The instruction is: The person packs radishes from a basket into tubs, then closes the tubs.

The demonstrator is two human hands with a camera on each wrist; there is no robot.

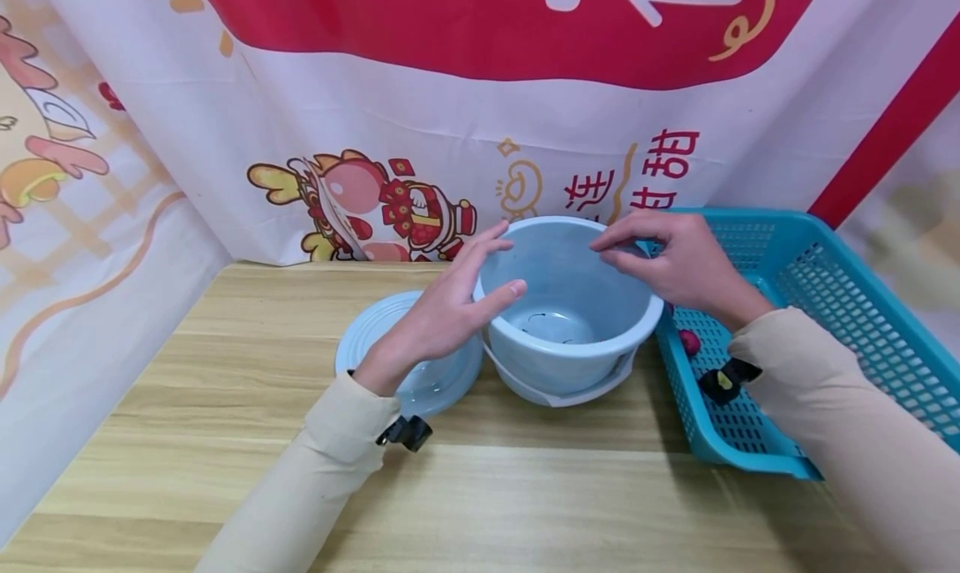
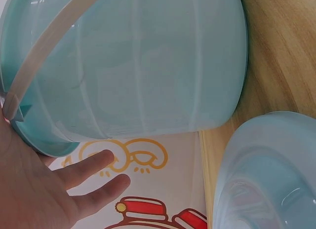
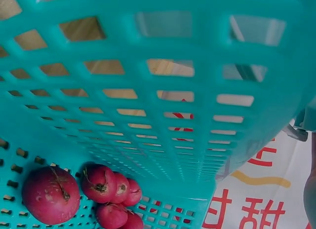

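A light blue plastic bucket (image 1: pixel 570 373) stands upright on the table, its mouth uncovered and its handle (image 1: pixel 558 400) lowered around the front. At its left rim is my left hand (image 1: pixel 453 302), fingers extended and thumb apart over the opening; the left wrist view shows this hand (image 2: pixel 44 194) beside the rim, holding nothing. Across the bucket's right rim reaches my right hand (image 1: pixel 675 260), fingers slightly bent over the opening, with nothing visible between thumb and fingertips. A light blue round lid (image 1: pixel 442 385) lies on the table left of the bucket, partly behind the left forearm.
To the right, a teal perforated basket (image 1: pixel 697 423) stands close beside the bucket, under the right forearm. Several red radishes (image 3: pixel 52 194) lie in it. A printed cloth (image 1: pixel 420 106) hangs behind the wood-grain table (image 1: pixel 247 389).
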